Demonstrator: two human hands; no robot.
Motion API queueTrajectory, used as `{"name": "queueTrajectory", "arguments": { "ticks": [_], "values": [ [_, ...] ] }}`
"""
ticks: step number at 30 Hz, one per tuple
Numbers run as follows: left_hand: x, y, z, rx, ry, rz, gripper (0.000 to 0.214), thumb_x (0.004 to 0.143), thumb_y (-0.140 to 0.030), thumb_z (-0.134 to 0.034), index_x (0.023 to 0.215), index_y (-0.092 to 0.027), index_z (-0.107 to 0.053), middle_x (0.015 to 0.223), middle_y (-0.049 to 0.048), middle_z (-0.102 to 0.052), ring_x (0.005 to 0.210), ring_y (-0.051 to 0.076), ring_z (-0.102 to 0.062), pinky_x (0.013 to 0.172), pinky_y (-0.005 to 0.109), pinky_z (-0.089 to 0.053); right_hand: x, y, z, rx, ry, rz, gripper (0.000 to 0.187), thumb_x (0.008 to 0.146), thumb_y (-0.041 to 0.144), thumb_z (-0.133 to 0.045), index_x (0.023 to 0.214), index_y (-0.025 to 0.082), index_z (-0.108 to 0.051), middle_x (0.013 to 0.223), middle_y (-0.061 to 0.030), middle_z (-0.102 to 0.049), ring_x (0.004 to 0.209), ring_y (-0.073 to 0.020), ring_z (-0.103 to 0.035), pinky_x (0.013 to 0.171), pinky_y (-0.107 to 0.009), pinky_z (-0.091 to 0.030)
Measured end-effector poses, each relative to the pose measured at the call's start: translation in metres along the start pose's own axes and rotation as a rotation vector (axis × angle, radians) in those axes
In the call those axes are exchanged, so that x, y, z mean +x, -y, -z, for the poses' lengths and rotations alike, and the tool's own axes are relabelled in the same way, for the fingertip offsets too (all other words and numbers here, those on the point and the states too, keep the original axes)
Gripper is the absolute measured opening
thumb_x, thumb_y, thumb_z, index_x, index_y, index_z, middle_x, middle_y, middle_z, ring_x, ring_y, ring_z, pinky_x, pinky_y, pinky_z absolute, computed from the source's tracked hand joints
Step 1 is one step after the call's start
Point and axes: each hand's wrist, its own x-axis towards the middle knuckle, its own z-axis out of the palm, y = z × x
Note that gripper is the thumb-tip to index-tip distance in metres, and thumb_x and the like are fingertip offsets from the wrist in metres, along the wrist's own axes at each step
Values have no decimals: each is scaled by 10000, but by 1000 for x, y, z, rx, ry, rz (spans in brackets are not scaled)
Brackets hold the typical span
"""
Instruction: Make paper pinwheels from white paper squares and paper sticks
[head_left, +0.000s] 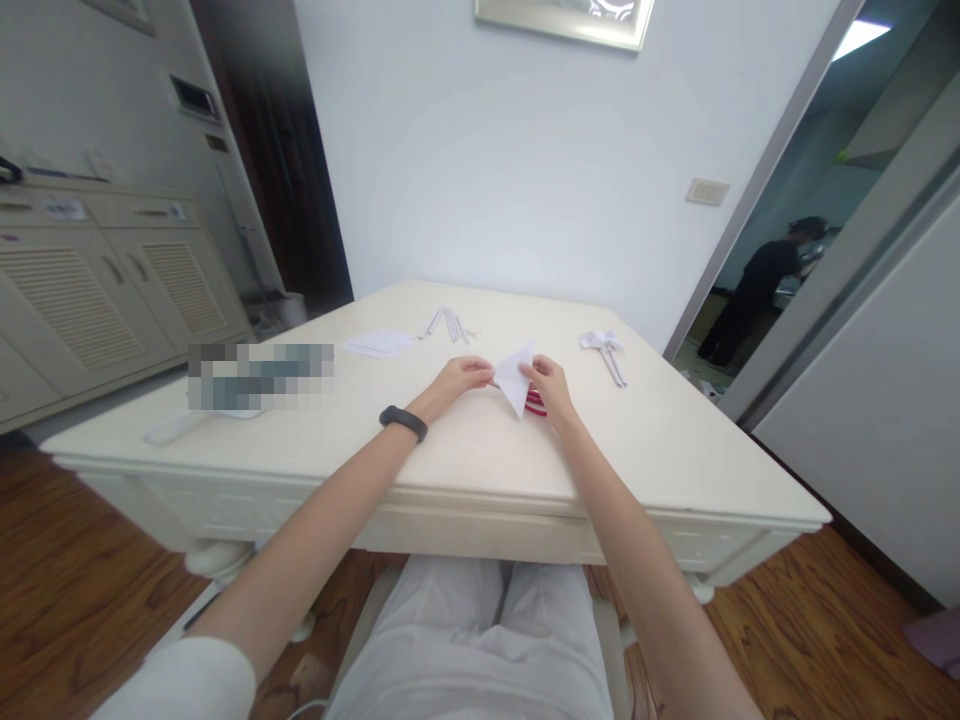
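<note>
A folded white paper triangle (pixel 515 380) is held just above the cream table (pixel 465 450), between both of my hands. My left hand (pixel 459 379), with a black band on its wrist, pinches the paper's left edge. On the other side my right hand (pixel 550 384) grips the paper's right edge with closed fingers. A red-and-white object (pixel 535 404) lies on the table under my right hand, mostly hidden.
A stack of white paper sheets (pixel 377 344) and several white strips (pixel 448 324) lie further back on the table. A folded white paper piece with strips (pixel 606 346) sits at the right. A cabinet (pixel 97 290) stands left. A person (pixel 754 290) stands beyond the doorway, right.
</note>
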Motion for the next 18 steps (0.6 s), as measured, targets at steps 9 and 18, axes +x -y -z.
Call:
{"name": "queueTrajectory", "arguments": {
  "ticks": [9, 18],
  "values": [
    [3, 6, 2, 10, 47, -6, 258, 868, -289, -540, 1071, -131, -564, 1074, 80, -590, 926, 199, -589, 787, 401, -502, 2, -4, 2, 10, -48, -10, 277, 886, 310, -518, 1100, 138, -553, 1068, -71, -593, 891, -179, -602, 754, -369, -515],
    [4, 7, 1, -1, 73, 29, 253, 869, -289, -538, 1064, -130, -565, 1054, 76, -595, 896, 190, -596, 763, 385, -510, 1, -1, 3, -9, -108, -5, 266, 885, 305, -520, 1088, 137, -557, 1047, -66, -599, 866, -171, -606, 736, -356, -519]
  ]
}}
